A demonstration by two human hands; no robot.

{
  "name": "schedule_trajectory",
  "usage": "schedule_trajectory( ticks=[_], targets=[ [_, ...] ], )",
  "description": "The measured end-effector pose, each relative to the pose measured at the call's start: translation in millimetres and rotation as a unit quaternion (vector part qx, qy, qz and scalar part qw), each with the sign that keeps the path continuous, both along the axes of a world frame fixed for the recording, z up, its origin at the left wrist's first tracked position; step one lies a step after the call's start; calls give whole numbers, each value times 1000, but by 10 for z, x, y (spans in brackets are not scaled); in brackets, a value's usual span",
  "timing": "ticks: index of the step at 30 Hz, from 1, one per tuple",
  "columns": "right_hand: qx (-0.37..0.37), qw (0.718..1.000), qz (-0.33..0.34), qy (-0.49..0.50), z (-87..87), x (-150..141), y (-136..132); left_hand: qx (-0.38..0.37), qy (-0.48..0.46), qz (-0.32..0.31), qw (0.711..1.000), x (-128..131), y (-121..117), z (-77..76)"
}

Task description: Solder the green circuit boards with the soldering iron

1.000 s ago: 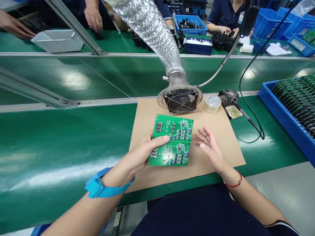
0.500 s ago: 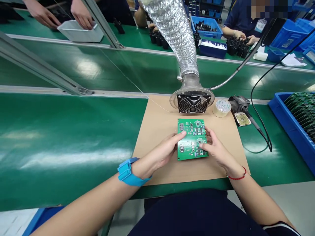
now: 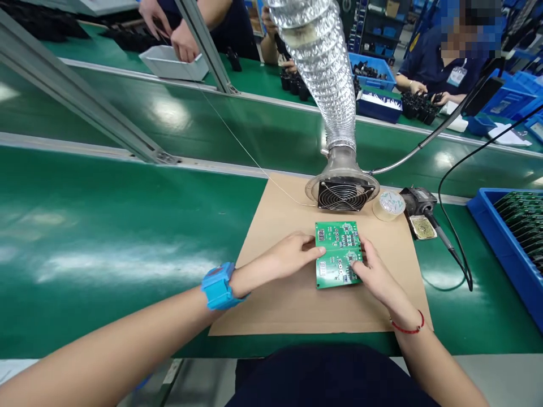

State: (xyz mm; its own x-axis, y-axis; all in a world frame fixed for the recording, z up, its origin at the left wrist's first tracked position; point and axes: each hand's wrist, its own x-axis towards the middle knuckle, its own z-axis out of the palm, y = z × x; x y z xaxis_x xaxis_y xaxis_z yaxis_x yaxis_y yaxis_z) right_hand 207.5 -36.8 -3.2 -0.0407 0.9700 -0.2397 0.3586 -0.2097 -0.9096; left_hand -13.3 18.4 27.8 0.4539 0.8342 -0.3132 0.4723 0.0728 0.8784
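Gripping circuit board (image 3: 338,261); blue bin (image 3: 500,249) holds boards (image 3: 524,219).

Green circuit board (image 3: 338,270), tan sheet (image 3: 275,308), blue wristband (image 3: 219,287), red bracelet (image 3: 408,329)

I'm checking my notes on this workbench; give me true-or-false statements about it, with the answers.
1. The left hand and right hand both hold the green circuit board. True.
2. The wristband is yellow. False: the wristband is blue.
3. The tape roll sits between the fan and the soldering iron stand. True.
4. The crate at the right holds tape rolls. False: the blue crate holds circuit boards.
5. The red bracelet is on the right wrist. True.
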Motion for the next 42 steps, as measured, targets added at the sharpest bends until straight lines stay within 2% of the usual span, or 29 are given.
schedule_trajectory(
  ticks=[3,5,6,8,10,12,15,17,21,25,27,29,32,35,37,39,42],
  targets=[
    [-7,1000,-17,18,-27,16,-18,108,112,-5,988,-136,165,3],
    [0,999,-43,15,-3,98,-23,158,162,14,974,-243,331,-31],
    [12,997,-71,17,14,171,-21,189,187,30,964,-290,423,-65],
    [51,984,-167,36,44,377,-4,221,209,48,951,-350,607,-159],
    [78,953,-283,78,59,644,25,237,217,48,946,-359,763,-269],
    [82,907,-381,160,64,924,59,248,224,40,941,-328,873,-365],
    [69,849,-445,278,75,1269,110,258,236,32,936,-278,952,-427],
    [80,832,-462,297,80,1409,156,262,244,35,933,-288,954,-400],
    [92,833,-452,307,49,1501,304,249,245,38,936,-435,812,-202],
    [103,841,-431,309,22,1526,387,199,199,14,959,-568,426,76],
    [145,834,-450,284,51,1552,346,164,120,44,978,-561,185,191],
    [218,817,-475,244,115,1562,257,139,51,70,987,-505,-28,266],
    [306,798,-478,204,259,1478,118,105,-18,82,991,-364,-213,297],
    [310,826,-436,178,402,1253,79,100,-50,91,990,-198,-224,255],
    [300,872,-362,137,460,1067,129,119,-56,106,986,-86,-180,215],
    [287,913,-268,109,472,896,219,163,-32,116,979,15,-132,187],
    [275,942,-168,94,397,713,350,243,33,125,961,126,-94,182]
  ],
)
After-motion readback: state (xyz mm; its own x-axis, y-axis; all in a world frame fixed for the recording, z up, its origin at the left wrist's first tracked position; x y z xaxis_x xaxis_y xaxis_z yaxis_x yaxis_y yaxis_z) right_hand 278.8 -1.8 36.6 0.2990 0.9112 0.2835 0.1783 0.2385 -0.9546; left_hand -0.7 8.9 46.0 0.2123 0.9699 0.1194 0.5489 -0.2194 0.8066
